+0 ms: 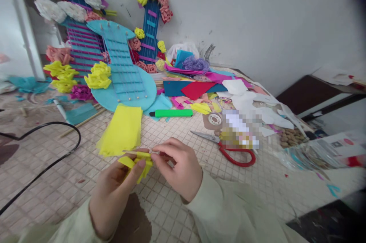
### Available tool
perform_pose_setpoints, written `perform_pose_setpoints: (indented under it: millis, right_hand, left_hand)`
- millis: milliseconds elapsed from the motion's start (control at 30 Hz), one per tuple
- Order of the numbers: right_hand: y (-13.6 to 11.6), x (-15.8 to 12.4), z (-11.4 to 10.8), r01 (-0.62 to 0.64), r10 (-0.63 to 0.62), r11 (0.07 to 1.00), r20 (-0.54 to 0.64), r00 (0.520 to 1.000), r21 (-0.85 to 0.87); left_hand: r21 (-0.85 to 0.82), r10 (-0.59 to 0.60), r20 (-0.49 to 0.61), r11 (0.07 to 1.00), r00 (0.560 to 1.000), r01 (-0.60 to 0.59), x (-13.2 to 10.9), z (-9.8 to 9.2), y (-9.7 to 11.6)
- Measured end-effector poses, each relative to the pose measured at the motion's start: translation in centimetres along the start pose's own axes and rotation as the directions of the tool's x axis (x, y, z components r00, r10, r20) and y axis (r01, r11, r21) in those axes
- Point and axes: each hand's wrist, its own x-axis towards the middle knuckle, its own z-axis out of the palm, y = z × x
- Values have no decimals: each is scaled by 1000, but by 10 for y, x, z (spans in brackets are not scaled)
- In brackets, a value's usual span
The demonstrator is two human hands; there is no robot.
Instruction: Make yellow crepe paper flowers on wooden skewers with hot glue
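A small piece of folded yellow crepe paper [140,178] is pinched between the thumb and fingers of my left hand [110,187]. My right hand [181,168] closes its thumb and index finger on the right end of the same paper. Along the top edge of the paper lies a thin pale stick [130,153], its far end hidden by the paper and my right fingers. Just beyond my hands a stack of flat yellow crepe paper sheets [122,130] rests on the table.
Red-handled scissors [237,156] lie open at right, near a tape roll [214,119]. A green marker [171,113] is beyond. Stringed craft instruments [126,75] with paper flowers lean against the wall [243,18]. A black cable [57,159] curves at left; paper scraps [200,108] litter the back.
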Motion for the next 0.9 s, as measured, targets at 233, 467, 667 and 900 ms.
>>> perform_pose_setpoints:
  millis: [233, 467, 667, 900]
  right_hand:
    - [2, 1, 3, -5, 5, 1000, -34, 999, 2]
    - [8, 3, 3, 57, -56, 997, 17, 998, -59]
    - [10, 7, -1, 48, -46, 998, 49, 998, -39]
    - [14, 12, -9, 62, -62, 998, -3, 998, -31]
  left_hand:
    - [8, -12, -11, 1000, 1000, 12, 1, 1, 0]
    - [-19, -47, -2, 999, 999, 47, 5, 3, 12]
    - [-66, 27, -5, 997, 1000, -27, 9, 3, 12]
    - [-36, 257, -186, 963, 948, -268, 11, -15, 25]
